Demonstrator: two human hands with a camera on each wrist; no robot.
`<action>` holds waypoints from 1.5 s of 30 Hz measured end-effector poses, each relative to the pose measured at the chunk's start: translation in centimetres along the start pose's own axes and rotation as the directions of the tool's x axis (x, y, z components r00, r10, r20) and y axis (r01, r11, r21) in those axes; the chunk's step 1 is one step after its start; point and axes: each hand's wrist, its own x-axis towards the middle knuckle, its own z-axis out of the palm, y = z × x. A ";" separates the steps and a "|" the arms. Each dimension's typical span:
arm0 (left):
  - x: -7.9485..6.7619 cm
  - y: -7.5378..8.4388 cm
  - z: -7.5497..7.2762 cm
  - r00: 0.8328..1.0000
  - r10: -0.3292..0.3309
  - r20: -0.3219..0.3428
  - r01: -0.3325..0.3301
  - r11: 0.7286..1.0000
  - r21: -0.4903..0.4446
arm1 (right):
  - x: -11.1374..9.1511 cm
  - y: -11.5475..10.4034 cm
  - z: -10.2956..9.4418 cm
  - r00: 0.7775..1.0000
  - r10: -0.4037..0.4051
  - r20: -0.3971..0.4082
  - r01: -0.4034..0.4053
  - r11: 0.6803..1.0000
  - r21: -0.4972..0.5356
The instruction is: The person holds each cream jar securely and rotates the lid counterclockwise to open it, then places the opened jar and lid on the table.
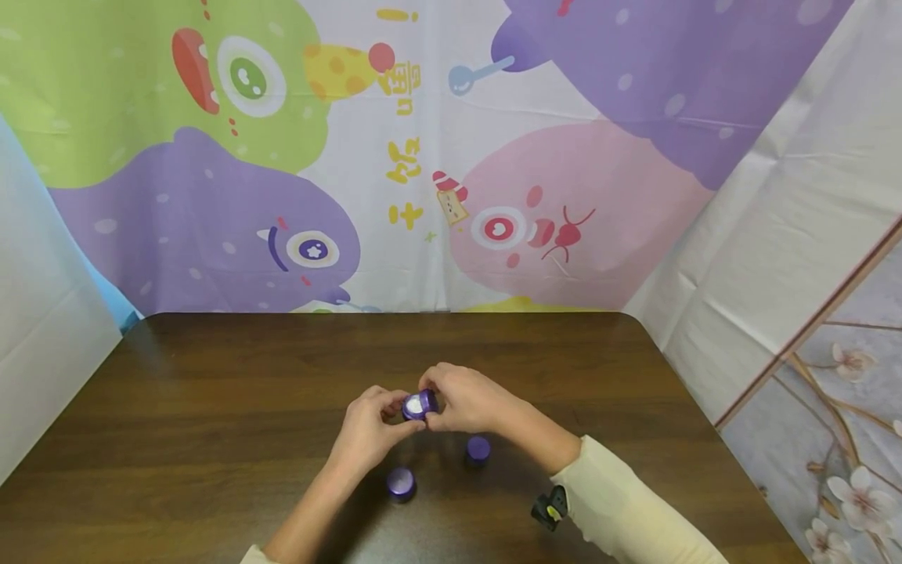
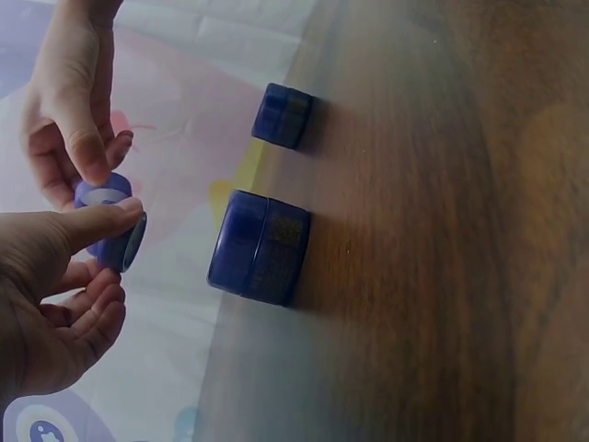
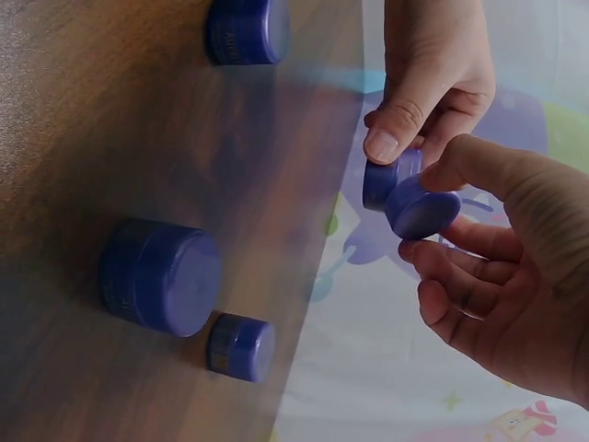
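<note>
In the head view both hands meet over the middle of the table around a small purple jar. My left hand (image 1: 369, 427) grips the jar body (image 3: 375, 186) between thumb and fingers. From the other side, my right hand (image 1: 465, 401) pinches the round purple lid (image 3: 425, 214), tilted against the jar. A white face (image 1: 413, 406) shows between the two parts. Both parts are held up above the tabletop. Nearer the body stand two lidded purple jars, one (image 1: 402, 484) beside the left forearm and another (image 1: 478, 450) below the right hand.
The right wrist view shows three jars on the dark wooden table (image 1: 247, 407): a large one (image 3: 161, 276), a small one (image 3: 241, 347) beside it, and another (image 3: 247, 32) at the top edge. A cartoon-printed curtain (image 1: 395, 258) hangs behind the table's far edge.
</note>
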 end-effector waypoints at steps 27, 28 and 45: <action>0.1 -1.4 -0.6 0.995 -0.095 0.018 0.095 0.995 0.039 | 0.2 2.9 2.9 0.995 0.066 -0.080 -0.051 0.983 0.177; 0.2 -1.5 -0.5 0.995 -0.099 0.022 0.098 0.994 0.042 | 0.2 3.0 3.0 0.995 0.065 -0.078 -0.049 0.981 0.187; 0.6 -2.8 0.0 0.990 -0.121 0.075 0.114 0.989 0.092 | 1.0 3.8 5.2 0.995 0.076 -0.059 -0.061 0.973 0.224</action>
